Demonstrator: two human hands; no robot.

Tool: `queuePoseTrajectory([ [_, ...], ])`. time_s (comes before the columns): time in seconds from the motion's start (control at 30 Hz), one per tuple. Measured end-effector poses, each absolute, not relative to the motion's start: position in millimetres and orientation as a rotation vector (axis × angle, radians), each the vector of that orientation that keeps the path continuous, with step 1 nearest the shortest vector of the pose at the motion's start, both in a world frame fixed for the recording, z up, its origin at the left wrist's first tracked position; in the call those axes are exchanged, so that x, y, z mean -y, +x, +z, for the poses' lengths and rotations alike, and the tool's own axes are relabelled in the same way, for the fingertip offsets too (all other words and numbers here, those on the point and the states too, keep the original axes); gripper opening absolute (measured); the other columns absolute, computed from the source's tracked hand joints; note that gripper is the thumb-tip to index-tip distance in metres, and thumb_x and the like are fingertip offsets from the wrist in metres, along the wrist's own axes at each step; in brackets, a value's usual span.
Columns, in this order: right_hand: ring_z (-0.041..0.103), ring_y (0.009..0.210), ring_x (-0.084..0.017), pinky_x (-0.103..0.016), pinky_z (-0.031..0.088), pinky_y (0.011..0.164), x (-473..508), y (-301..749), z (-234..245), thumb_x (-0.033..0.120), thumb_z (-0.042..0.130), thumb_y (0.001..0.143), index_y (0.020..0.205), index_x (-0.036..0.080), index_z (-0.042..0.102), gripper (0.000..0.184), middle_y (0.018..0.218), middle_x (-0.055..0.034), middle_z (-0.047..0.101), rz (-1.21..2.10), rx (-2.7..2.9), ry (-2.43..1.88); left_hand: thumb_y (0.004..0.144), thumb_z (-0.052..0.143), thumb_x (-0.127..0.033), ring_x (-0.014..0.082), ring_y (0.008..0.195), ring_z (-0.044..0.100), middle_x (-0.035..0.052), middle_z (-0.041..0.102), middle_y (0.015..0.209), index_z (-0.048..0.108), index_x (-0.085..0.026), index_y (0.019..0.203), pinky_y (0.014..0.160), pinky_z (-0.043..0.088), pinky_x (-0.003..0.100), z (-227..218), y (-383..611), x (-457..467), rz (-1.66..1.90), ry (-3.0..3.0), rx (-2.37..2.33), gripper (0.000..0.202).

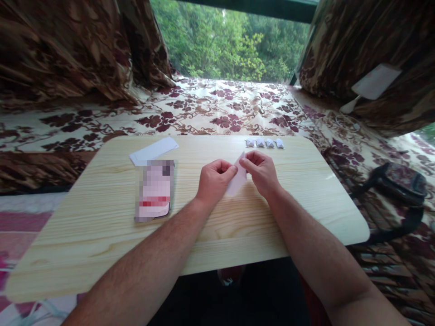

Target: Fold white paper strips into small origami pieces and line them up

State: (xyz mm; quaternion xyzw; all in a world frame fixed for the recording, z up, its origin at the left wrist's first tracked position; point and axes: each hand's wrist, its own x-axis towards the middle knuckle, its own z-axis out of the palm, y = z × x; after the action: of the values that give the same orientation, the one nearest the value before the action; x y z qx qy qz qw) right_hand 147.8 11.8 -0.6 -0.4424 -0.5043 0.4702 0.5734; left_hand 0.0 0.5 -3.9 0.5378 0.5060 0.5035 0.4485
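1. Patterned cloth [224, 108], pale with dark flowers, spread behind the table and along its right side. Matching curtains [61, 50] hang left and right of a window [217, 40]; green leaves outside.
2. Table [102, 253]: pale wood grain, rounded corners, in front of the person.
3. Dark bag [399, 183] beyond the table's right edge. White lamp [377, 81] farther back, near the right-hand curtain.
4. Pink object [154, 185], flat, on the left part of the table. Pixelated; cannot tell what it is.
5. Left hand [215, 179]: thumb and fingers closed, pinching the near-left side of a sheet. Right hand [261, 170]: pinching the same sheet at its upper right.
6. White slips [154, 151], long and narrow, lying aslant just behind the pink object.
7. Paper [237, 182]: the held sheet, white, tilted, between both hands over the middle of the table. Cannot tell whether its lower edge touches the wood.
8. Four folded papers [260, 143], small, white, in a row near the table's far edge, just beyond the right hand.
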Motion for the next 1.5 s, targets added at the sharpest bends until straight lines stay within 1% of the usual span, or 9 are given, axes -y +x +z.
queuePoseTrajectory([
  [0.37,0.048,0.056,-0.01,-0.025,0.037,0.053,-11.1,147.1,0.8,0.033,0.075,0.074,0.07,0.018,0.063,0.02,0.063,0.0033,0.058,1.105,1.171,-1.038,0.074,0.074,-0.039,0.0097,0.054,0.048,-0.002,0.059,0.06,0.066,-0.016,0.067,0.05,0.037,0.022,-3.6,-0.2,0.4,1.241,1.331,-1.258,0.026],
  [0.6,0.046,0.054,-0.01,-0.025,0.036,0.053,-10.7,148.0,0.6,0.034,0.076,0.072,0.064,0.019,0.059,0.023,0.058,0.0041,0.054,1.133,1.212,-1.112,0.073,0.075,-0.041,0.0095,0.054,0.048,-0.0017,0.059,0.061,0.066,-0.016,0.068,0.05,0.035,0.022,-1.2,0.0,1.9,1.225,1.337,-1.243,0.028],
  [0.8,0.048,0.055,-0.01,-0.025,0.036,0.052,-10.9,147.4,0.2,0.034,0.075,0.071,0.065,0.019,0.062,0.021,0.061,0.0032,0.058,1.11,1.171,-1.104,0.072,0.076,-0.041,0.0097,0.055,0.048,-0.0016,0.059,0.061,0.066,-0.016,0.068,0.05,0.035,0.022,-1.6,0.3,2.5,1.164,1.356,-1.224,0.028],
  [1.1,0.049,0.055,-0.01,-0.025,0.037,0.052,-11.2,147.4,0.7,0.031,0.075,0.072,0.066,0.018,0.063,0.018,0.061,0.0028,0.06,1.132,1.167,-1.075,0.074,0.075,-0.043,0.0103,0.056,0.048,-0.0006,0.06,0.061,0.066,-0.015,0.068,0.05,0.036,0.022,-3.7,-0.5,1.8,1.157,1.358,-1.237,0.029],
  [1.5,0.049,0.055,-0.011,-0.025,0.037,0.052,-10.4,148.3,0.6,0.032,0.075,0.073,0.066,0.019,0.064,0.018,0.061,0.0027,0.06,1.128,1.184,-1.082,0.074,0.075,-0.044,0.0107,0.055,0.048,-0.0009,0.059,0.06,0.065,-0.016,0.067,0.05,0.035,0.023,-5.1,-0.7,0.9,1.165,1.362,-1.238,0.03],
])
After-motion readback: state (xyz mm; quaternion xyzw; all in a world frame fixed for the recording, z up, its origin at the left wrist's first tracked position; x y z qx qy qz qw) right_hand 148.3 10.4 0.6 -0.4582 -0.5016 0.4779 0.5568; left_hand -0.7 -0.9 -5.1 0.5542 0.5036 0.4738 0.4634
